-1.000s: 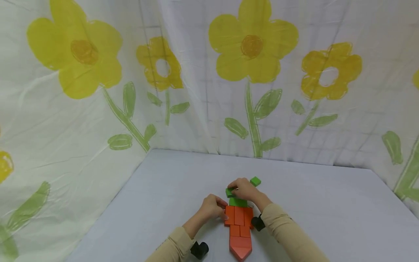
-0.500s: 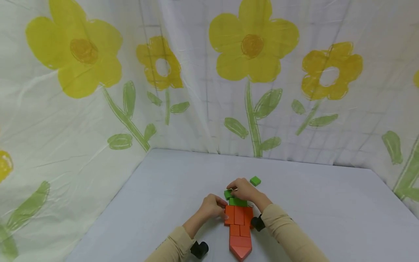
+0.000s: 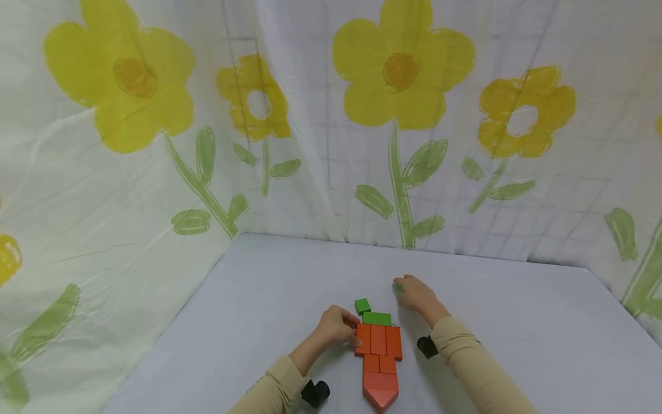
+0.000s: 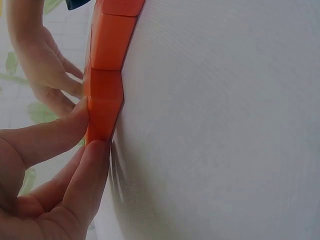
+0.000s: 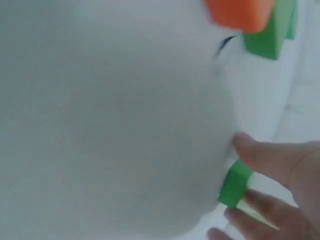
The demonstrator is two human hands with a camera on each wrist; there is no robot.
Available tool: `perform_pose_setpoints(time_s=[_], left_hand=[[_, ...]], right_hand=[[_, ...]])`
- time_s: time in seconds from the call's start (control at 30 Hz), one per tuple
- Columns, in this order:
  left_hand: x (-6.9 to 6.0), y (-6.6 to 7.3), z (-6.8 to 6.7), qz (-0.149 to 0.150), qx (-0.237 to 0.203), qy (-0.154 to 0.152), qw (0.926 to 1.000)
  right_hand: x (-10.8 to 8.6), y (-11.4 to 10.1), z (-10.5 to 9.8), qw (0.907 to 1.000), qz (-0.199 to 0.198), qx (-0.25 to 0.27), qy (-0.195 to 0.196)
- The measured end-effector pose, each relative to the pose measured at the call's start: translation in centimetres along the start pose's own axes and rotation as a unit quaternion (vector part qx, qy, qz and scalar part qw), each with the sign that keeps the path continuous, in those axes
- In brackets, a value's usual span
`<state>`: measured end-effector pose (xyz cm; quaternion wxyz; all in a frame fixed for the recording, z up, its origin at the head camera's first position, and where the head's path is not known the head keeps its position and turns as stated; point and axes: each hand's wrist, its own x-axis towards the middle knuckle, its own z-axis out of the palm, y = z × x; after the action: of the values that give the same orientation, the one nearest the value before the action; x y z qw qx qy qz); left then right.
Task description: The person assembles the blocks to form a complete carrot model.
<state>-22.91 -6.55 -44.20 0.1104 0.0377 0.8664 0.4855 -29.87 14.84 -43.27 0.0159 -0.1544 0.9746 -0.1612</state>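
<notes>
My left hand point(image 3: 333, 328) pinches the left edge of an orange block point(image 3: 363, 339); in the left wrist view, the thumb lies on its upper face and a fingertip against its side. This block point(image 4: 105, 107) belongs to a flat, touching row of orange blocks with a pointed end. Farther back, my right hand point(image 3: 416, 296) has its thumb and fingers round a small green block point(image 5: 236, 184), mostly covered by the hand in the head view. A green rectangular block point(image 3: 377, 318) borders the orange ones, and a small green block point(image 3: 362, 306) sits turned at its left corner.
The white tabletop point(image 3: 289, 276) stretches away on both sides of the blocks. Behind and to the left hangs a white cloth point(image 3: 310, 172) painted with yellow flowers. A reddish pointed block point(image 3: 380, 390) lies at the near end.
My right hand has left the small green block at the left corner and moved right to the other small green block. That first block stays turned on the table. My left hand has not moved.
</notes>
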Motion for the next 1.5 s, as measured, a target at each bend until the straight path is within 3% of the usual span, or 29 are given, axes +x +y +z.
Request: perform_pose_setpoints(time_s=[0.2, 0.4, 0.73, 0.93, 1.07, 1.5], left_hand=[[0.1, 0.0, 0.0, 0.003, 0.000, -0.002, 1.0000], [0.0, 0.1, -0.1, 0.002, 0.004, -0.001, 1.0000], [-0.1, 0.2, -0.1, -0.002, 0.004, -0.002, 1.0000], [-0.1, 0.1, -0.1, 0.000, 0.007, 0.002, 1.0000], [-0.1, 0.1, -0.1, 0.004, 0.007, 0.004, 1.0000], [-0.1, 0.0, 0.1, 0.001, 0.004, 0.007, 1.0000]], right_hand=[[-0.2, 0.9, 0.2, 0.9975, -0.021, 0.020, 0.064], [-0.4, 1.3, -0.1, 0.9957, -0.032, 0.043, 0.076], [-0.3, 2.0, -0.2, 0.9966, -0.060, 0.043, 0.038], [-0.6, 1.9, -0.4, 0.9858, -0.143, 0.087, -0.004], [-0.8, 1.8, -0.3, 0.9782, -0.192, 0.079, -0.011], [-1.1, 0.9, -0.4, 0.9719, -0.222, 0.071, -0.034]])
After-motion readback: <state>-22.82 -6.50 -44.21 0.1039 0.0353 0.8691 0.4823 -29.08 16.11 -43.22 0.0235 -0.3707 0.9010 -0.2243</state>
